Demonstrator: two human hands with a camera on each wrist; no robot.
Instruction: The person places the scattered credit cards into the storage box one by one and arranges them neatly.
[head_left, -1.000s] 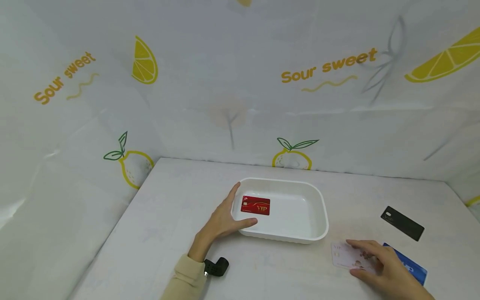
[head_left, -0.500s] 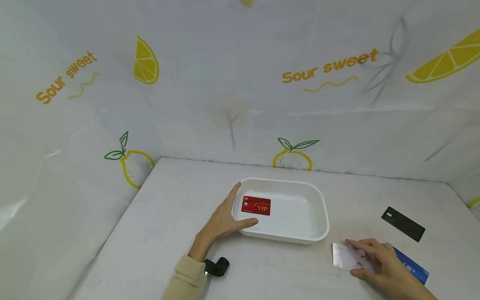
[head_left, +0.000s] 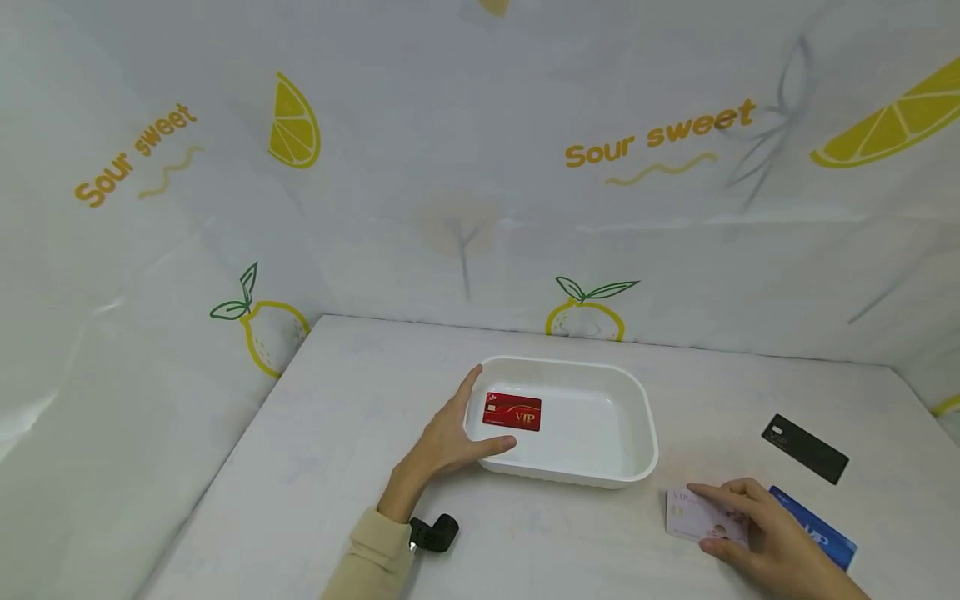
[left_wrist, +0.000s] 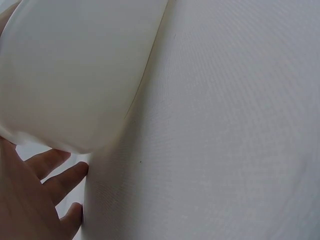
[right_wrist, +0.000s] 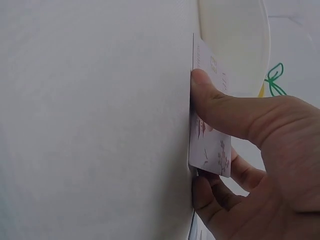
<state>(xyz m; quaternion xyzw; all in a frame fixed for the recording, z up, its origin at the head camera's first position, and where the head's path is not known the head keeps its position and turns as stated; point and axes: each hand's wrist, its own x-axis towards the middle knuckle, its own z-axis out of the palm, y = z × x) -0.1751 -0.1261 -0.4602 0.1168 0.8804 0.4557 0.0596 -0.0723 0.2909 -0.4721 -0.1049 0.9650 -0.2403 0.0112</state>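
In the head view my left hand (head_left: 450, 433) holds the left end of a white plastic tray (head_left: 633, 479), thumb over the near rim and fingers along the outer side. A red VIP card (head_left: 512, 412) lies flat inside the tray at the left. To the tray's right, my right hand (head_left: 765, 529) pinches a pale pink VIP card (head_left: 693, 514) by its edges. The right wrist view shows this bank-style card (right_wrist: 212, 145) tilted, its near edge low by the tabletop and its far side raised. My thumb (right_wrist: 215, 102) presses the near edge; other fingers are partly hidden behind.
A blue VIP card (head_left: 821, 533) lies beside my right hand, partly covered by it. Farther back at the right is a black card (head_left: 806, 448). A white wall covering with lemon prints stands behind the white table (head_left: 360, 375).
The pale pink card has tipped up from lying flat as my right fingers grip its edges. More of the blue card shows now. My left hand and the tray stay in place.
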